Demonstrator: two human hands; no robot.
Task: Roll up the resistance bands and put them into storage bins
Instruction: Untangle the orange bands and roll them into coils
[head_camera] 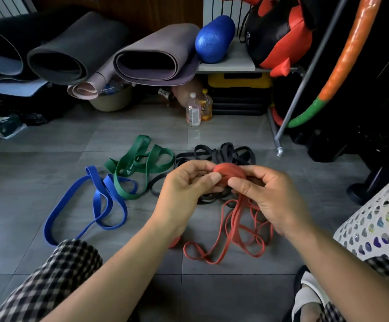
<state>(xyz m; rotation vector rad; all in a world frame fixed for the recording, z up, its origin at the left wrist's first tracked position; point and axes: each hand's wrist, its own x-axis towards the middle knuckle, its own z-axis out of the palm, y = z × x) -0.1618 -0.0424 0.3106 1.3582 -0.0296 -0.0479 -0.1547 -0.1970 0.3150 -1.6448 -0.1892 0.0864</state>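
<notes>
You face a home exercise-gear storage corner. Landmark: the grey shelf [234, 61]. On it stand a blue foam roller [214, 39] and a red-and-black boxing bag [279, 31]; left of it, rolled exercise mats [158, 52]; beneath it, a yellow-topped black crate [240, 82]; right of it, an orange-and-green hoop [350, 49]; in front of it, coloured resistance bands [130, 169] on grey floor tiles [49, 159].

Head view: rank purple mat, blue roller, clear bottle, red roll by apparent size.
1. purple mat
2. blue roller
3. clear bottle and red roll: alike; roll is nearer and partly covered, so unranked.
</notes>
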